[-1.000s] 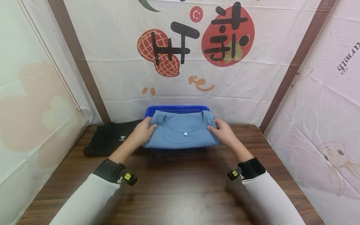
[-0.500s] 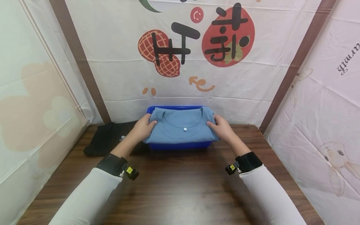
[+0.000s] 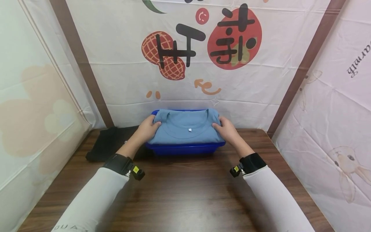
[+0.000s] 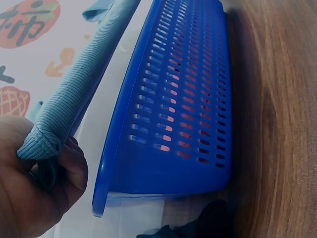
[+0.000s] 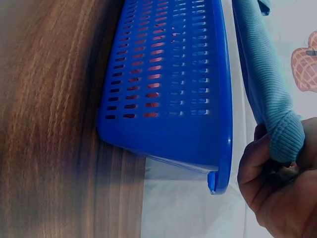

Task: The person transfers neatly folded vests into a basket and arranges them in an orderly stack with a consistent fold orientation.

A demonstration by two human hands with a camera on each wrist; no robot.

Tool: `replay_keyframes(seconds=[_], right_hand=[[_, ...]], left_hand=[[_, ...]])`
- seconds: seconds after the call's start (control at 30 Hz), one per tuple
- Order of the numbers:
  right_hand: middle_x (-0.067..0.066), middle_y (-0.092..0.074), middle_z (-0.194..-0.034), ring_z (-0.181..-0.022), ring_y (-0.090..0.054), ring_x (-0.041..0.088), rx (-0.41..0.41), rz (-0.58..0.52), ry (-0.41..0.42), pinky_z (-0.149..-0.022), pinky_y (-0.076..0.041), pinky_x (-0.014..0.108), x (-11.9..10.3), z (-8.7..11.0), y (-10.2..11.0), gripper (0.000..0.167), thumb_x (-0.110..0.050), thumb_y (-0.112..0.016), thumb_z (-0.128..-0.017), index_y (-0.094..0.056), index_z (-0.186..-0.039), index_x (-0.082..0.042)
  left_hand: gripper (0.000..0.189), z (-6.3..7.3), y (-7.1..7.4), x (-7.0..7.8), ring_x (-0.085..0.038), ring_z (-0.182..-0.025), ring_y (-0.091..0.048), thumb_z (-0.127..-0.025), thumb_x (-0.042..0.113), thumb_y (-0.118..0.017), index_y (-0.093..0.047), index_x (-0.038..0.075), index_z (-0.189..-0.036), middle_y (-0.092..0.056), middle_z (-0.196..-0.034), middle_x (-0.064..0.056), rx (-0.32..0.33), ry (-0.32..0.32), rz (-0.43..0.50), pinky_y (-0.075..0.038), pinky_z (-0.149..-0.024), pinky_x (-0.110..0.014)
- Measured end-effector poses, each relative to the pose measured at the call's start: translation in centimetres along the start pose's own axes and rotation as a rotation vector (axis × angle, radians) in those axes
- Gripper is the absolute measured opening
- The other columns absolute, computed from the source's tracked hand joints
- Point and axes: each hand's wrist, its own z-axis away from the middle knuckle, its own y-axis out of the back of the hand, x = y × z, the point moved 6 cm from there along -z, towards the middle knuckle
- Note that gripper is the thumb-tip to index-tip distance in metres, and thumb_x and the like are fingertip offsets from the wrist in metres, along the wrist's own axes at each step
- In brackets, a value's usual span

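A folded light-blue T-shirt (image 3: 181, 133) with a small white neck label lies level over the blue plastic basket (image 3: 185, 149). My left hand (image 3: 147, 130) pinches its left end, thumb on top and fingers beneath. The right hand (image 3: 228, 130) holds the opposite end in the same way. Both wrist views show a gap between the ribbed hem of the T-shirt (image 4: 74, 89) and the rim of the basket (image 5: 225, 99). Something pinkish-red shows through the basket's slots; the inside is otherwise hidden under the T-shirt.
A folded black garment (image 3: 108, 145) lies on the wooden table (image 3: 185, 193) left of the basket, partly behind my left forearm. A white printed cloth (image 3: 121, 80) hangs right behind the basket, with more cloth walls on both sides.
Both hands have carried the T-shirt a little away from me, farther over the basket. More of the basket's front wall and its front rim now show below the T-shirt.
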Motion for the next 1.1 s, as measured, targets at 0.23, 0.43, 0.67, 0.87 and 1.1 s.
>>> replay_keyframes(seconds=[0.23, 0.43, 0.67, 0.87, 1.1], right_hand=[[0.015, -0.06, -0.128, -0.115, -0.055, 0.028, 0.013, -0.002, -0.024, -0.101, -0.046, 0.049, 0.2, -1.0, -0.1, 0.037, -0.031, -0.057, -0.106, -0.055, -0.129, -0.002], [0.015, -0.06, -0.127, -0.115, -0.055, 0.028, 0.02, -0.002, -0.024, -0.101, -0.046, 0.05, 0.4, -2.0, -0.1, 0.037, -0.031, -0.057, -0.106, -0.056, -0.128, -0.002], [0.016, -0.061, -0.126, -0.113, -0.055, 0.027, 0.044, -0.013, -0.015, -0.101, -0.046, 0.049, 0.5, -2.8, -0.2, 0.037, -0.029, -0.058, -0.105, -0.057, -0.128, 0.0], [0.017, -0.062, -0.122, -0.11, -0.055, 0.028, 0.063, 0.008, -0.009, -0.098, -0.046, 0.048, 1.0, -3.1, -0.4, 0.035, -0.028, -0.06, -0.104, -0.058, -0.124, 0.0], [0.016, -0.061, -0.121, -0.107, -0.054, 0.027, 0.059, -0.01, -0.031, -0.097, -0.046, 0.046, 1.8, -3.4, -0.6, 0.033, -0.03, -0.059, -0.104, -0.058, -0.121, -0.001]], left_hand=[[0.042, -1.3, 0.0, -0.4, -0.037, -0.119, -0.055, -0.11, 0.027, -0.046, -0.047, -0.004, -0.138, -0.058, -0.131, -0.023, 0.019, -0.002, 0.003, -0.044, -0.104, -0.055], [0.044, -2.3, -0.2, -0.8, -0.036, -0.119, -0.055, -0.11, 0.029, -0.046, -0.046, -0.004, -0.139, -0.056, -0.133, -0.023, 0.024, 0.008, 0.005, -0.045, -0.105, -0.056], [0.046, -3.1, -0.2, -1.3, -0.036, -0.12, -0.053, -0.11, 0.03, -0.045, -0.045, -0.003, -0.142, -0.055, -0.137, -0.023, 0.019, 0.033, 0.027, -0.043, -0.107, -0.057], [0.048, -3.5, -0.4, -1.6, -0.039, -0.129, -0.052, -0.11, 0.029, -0.046, -0.045, -0.003, -0.144, -0.053, -0.142, -0.025, 0.031, 0.035, 0.022, -0.04, -0.111, -0.057], [0.048, -3.7, -0.5, -1.7, -0.04, -0.131, -0.051, -0.11, 0.03, -0.046, -0.045, -0.004, -0.144, -0.053, -0.142, -0.026, 0.027, 0.026, 0.012, -0.039, -0.112, -0.057]])
